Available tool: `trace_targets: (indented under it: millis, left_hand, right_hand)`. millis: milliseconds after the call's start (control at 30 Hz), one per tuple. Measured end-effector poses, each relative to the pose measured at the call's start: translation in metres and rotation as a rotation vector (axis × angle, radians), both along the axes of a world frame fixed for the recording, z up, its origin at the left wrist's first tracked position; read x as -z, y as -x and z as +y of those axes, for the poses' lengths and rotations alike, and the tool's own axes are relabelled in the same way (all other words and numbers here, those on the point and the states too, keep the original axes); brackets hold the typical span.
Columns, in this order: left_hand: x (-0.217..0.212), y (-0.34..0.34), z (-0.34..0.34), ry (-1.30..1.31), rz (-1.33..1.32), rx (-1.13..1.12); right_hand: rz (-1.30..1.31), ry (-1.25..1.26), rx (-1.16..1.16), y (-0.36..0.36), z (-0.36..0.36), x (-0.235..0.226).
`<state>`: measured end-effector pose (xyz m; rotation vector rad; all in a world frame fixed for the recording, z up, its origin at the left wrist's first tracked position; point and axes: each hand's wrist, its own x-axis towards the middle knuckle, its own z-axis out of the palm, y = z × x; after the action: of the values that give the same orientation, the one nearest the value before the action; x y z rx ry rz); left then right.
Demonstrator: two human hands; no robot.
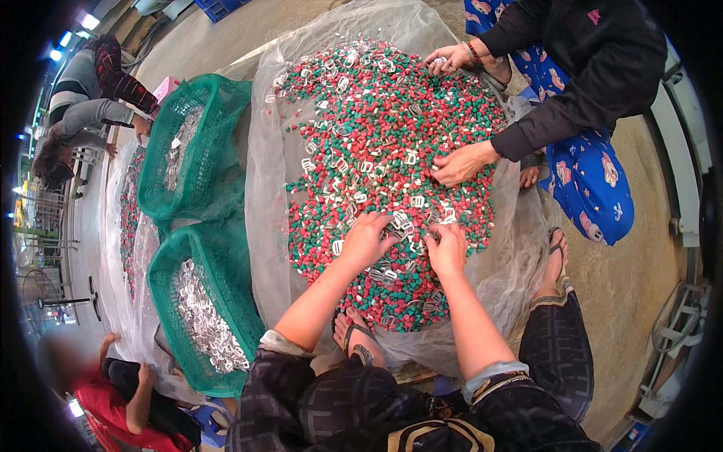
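A broad heap of small red and green pellets [316,233] lies in front of me, with slider buckles mixed through it. My left hand [366,239] rests on the heap, its fingers curled at a cluster of whitish slider buckles [402,224]. Across from it, my right hand [449,248] touches the pellets with thumb and fingers apart. Another pale buckle [447,215] lies just past the right fingertips. More buckles [384,275] lie on the pellets between my wrists.
Sheer white netting [271,188] lies under the heap. Two green baskets [230,252] [218,87] holding buckles stand at the left. At the far right, a co-worker's hands [465,164] [449,57] work on the same heap. Other people work at the left beside another heap.
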<state>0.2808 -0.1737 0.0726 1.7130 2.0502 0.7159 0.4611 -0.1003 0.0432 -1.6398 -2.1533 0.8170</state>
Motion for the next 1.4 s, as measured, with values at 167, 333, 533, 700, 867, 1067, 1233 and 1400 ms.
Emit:
trace_targets:
  millis: [167, 333, 533, 700, 867, 1067, 1233, 1400]
  left_hand:
    - [0.003, -0.008, 0.019, 0.075, 0.062, 0.097]
    - [0.000, 0.007, 0.019, 0.148, -0.173, 0.075]
    - [0.000, 0.044, 0.004, 0.133, -1.027, -0.324]
    - [0.009, 0.034, 0.010, 0.166, -0.511, -0.122]
    - [0.013, 0.025, 0.006, 0.174, -0.072, -0.111]
    - [0.008, 0.040, 0.004, 0.177, -0.645, -0.288]
    - [-0.024, 0.020, 0.007, 0.273, -0.911, -0.127]
    - [-0.017, 0.008, 0.020, 0.188, -0.536, -0.042]
  right_hand:
    - [0.269, 0.011, 0.156, 0.000, 0.012, 0.001]
    - [0.819, 0.619, 0.467, -0.012, 0.031, 0.002]
    - [0.965, 0.778, 0.447, -0.018, 0.030, -0.006]
    - [0.606, 0.347, 0.231, -0.005, 0.025, 0.022]
    - [0.335, 0.333, 0.036, 0.012, 0.010, -0.004]
    - [0.684, 0.797, 0.121, 0.013, 0.011, -0.011]
    - [1.064, 1.306, 0.284, 0.011, 0.016, -0.033]
    - [1.097, 1.312, 0.314, 0.007, 0.018, -0.042]
